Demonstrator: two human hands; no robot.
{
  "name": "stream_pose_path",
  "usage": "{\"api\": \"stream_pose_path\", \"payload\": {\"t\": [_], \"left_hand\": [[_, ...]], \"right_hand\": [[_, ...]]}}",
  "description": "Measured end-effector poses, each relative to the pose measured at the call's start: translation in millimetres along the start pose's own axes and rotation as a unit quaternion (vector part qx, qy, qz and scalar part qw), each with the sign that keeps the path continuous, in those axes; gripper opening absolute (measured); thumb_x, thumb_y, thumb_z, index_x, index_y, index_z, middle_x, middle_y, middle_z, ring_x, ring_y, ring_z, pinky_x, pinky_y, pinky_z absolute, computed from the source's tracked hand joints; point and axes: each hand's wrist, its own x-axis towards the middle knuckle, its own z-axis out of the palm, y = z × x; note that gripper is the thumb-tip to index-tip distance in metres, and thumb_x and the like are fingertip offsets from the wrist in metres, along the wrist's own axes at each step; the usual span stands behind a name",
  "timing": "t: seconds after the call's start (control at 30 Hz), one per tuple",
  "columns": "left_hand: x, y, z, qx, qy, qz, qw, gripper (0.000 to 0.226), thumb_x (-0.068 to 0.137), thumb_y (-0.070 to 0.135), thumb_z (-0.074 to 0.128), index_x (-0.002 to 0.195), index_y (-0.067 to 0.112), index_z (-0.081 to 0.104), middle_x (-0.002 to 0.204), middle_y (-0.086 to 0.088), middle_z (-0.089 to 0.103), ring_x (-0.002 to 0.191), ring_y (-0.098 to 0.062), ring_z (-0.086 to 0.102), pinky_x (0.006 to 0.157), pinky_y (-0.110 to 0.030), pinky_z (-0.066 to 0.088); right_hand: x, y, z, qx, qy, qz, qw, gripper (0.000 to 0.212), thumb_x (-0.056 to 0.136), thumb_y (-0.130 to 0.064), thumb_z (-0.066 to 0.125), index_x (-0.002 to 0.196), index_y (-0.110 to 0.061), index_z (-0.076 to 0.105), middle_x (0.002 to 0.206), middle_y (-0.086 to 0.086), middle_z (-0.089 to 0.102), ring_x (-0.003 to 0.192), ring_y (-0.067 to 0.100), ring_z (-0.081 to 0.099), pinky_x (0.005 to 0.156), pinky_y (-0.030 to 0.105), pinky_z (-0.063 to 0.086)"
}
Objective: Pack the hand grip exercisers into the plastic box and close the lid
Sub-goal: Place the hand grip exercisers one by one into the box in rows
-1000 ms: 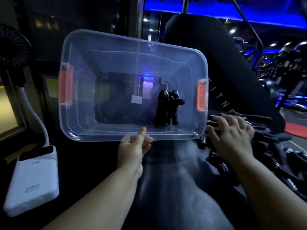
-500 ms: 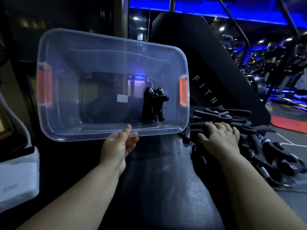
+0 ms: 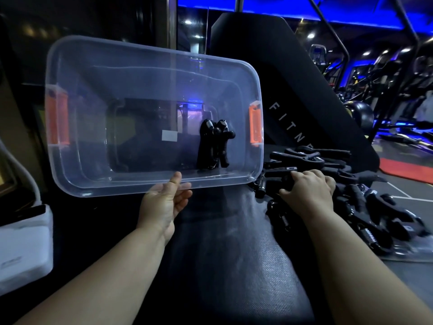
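Note:
My left hand grips the near rim of a clear plastic box with orange side latches, tilted so its open side faces me. Black hand grip exercisers lean against the box's lower wall, right of centre. A pile of black hand grip exercisers lies on the dark padded bench to the right. My right hand rests on the pile's near left part, fingers curled over one exerciser. No lid is visible.
A white power bank with a white cable lies at the left edge. Behind the pile rises a black angled bench backrest with lettering. Gym machines under blue light fill the far right.
The view has swung a little, so the box and power bank sit further left. My right hand has shifted slightly down the pile and curled on an exerciser. The box stays held up.

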Motion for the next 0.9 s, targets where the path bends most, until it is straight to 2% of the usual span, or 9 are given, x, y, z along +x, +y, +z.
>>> {"api": "stream_pose_path", "payload": {"t": [0.07, 0.13, 0.27, 0.4, 0.47, 0.57, 0.63, 0.73, 0.9], "left_hand": [[0, 0, 0, 0.002, 0.001, 0.000, 1.000, 0.021, 0.083, 0.034, 0.069, 0.082, 0.015, 0.061, 0.074, 0.000, 0.075, 0.061, -0.007, 0.069, 0.054, -0.018, 0.052], [0, 0, 1, 0.003, 0.002, 0.002, 1.000, 0.021, 0.083, 0.034, 0.068, 0.082, 0.015, 0.060, 0.073, 0.000, 0.075, 0.061, -0.007, 0.068, 0.054, -0.017, 0.052], [-1, 0, 1, 0.004, 0.001, 0.005, 1.000, 0.020, 0.085, 0.033, 0.067, 0.083, 0.014, 0.060, 0.072, 0.000, 0.074, 0.060, -0.006, 0.068, 0.053, -0.016, 0.053], [-1, 1, 2, 0.005, 0.001, 0.003, 1.000, 0.020, 0.086, 0.032, 0.067, 0.084, 0.013, 0.060, 0.072, 0.001, 0.074, 0.059, -0.006, 0.068, 0.054, -0.016, 0.052], [-2, 2, 3, 0.006, 0.002, 0.003, 1.000, 0.020, 0.086, 0.032, 0.066, 0.084, 0.013, 0.060, 0.071, 0.001, 0.074, 0.059, -0.006, 0.067, 0.053, -0.016, 0.052], [-3, 2, 3, 0.005, 0.002, 0.003, 1.000, 0.019, 0.086, 0.031, 0.066, 0.085, 0.014, 0.059, 0.070, 0.002, 0.074, 0.059, -0.006, 0.067, 0.054, -0.016, 0.053], [-3, 2, 4, 0.009, 0.001, 0.004, 1.000, 0.019, 0.086, 0.032, 0.066, 0.085, 0.014, 0.059, 0.071, 0.002, 0.074, 0.059, -0.006, 0.067, 0.056, -0.017, 0.052], [-3, 2, 4, 0.010, 0.001, 0.006, 1.000, 0.019, 0.086, 0.033, 0.066, 0.085, 0.015, 0.059, 0.071, 0.002, 0.074, 0.059, -0.005, 0.067, 0.056, -0.017, 0.052], [-4, 3, 4, 0.012, 0.000, 0.006, 1.000, 0.020, 0.086, 0.034, 0.066, 0.086, 0.015, 0.059, 0.070, 0.003, 0.074, 0.060, -0.005, 0.067, 0.057, -0.017, 0.052]], "right_hand": [[0, -2, 0, -0.009, -0.002, 0.005, 1.000, 0.033, 0.076, -0.043, 0.063, 0.100, -0.020, 0.065, 0.104, 0.003, 0.062, 0.119, 0.023, 0.040, 0.103, 0.044, 0.033], [1, -3, 0, -0.014, -0.005, 0.004, 1.000, 0.036, 0.076, -0.042, 0.061, 0.107, -0.023, 0.064, 0.105, 0.001, 0.062, 0.118, 0.022, 0.040, 0.102, 0.043, 0.033], [-2, -8, -1, 0.000, -0.017, -0.007, 1.000, 0.055, 0.074, -0.042, 0.064, 0.128, -0.034, 0.054, 0.112, -0.001, 0.063, 0.116, 0.023, 0.043, 0.101, 0.040, 0.029], [-5, -20, -4, 0.006, -0.038, -0.025, 0.999, 0.064, 0.072, -0.045, 0.066, 0.133, -0.036, 0.050, 0.119, 0.001, 0.062, 0.116, 0.023, 0.053, 0.092, 0.037, 0.035], [-6, -21, -7, 0.030, -0.038, -0.025, 0.999, 0.057, 0.068, -0.045, 0.068, 0.123, -0.035, 0.059, 0.110, 0.000, 0.066, 0.107, 0.023, 0.059, 0.078, 0.032, 0.043], [-9, -23, -11, 0.053, -0.050, -0.013, 0.997, 0.030, 0.062, -0.043, 0.070, 0.086, -0.024, 0.071, 0.075, -0.004, 0.065, 0.076, 0.021, 0.061, 0.057, 0.024, 0.037], [-9, -26, -12, 0.040, -0.085, -0.005, 0.996, 0.030, 0.062, -0.045, 0.070, 0.069, -0.017, 0.068, 0.060, -0.004, 0.058, 0.060, 0.017, 0.055, 0.048, 0.022, 0.033], [-12, -34, -13, 0.019, -0.124, -0.006, 0.992, 0.042, 0.058, -0.055, 0.070, 0.060, -0.014, 0.062, 0.057, -0.002, 0.056, 0.053, 0.014, 0.051, 0.044, 0.022, 0.030], [-23, -53, -11, -0.006, -0.155, -0.055, 0.986, 0.052, 0.064, -0.067, 0.064, 0.059, -0.016, 0.051, 0.060, -0.004, 0.053, 0.053, 0.013, 0.047, 0.044, 0.024, 0.030]]}}
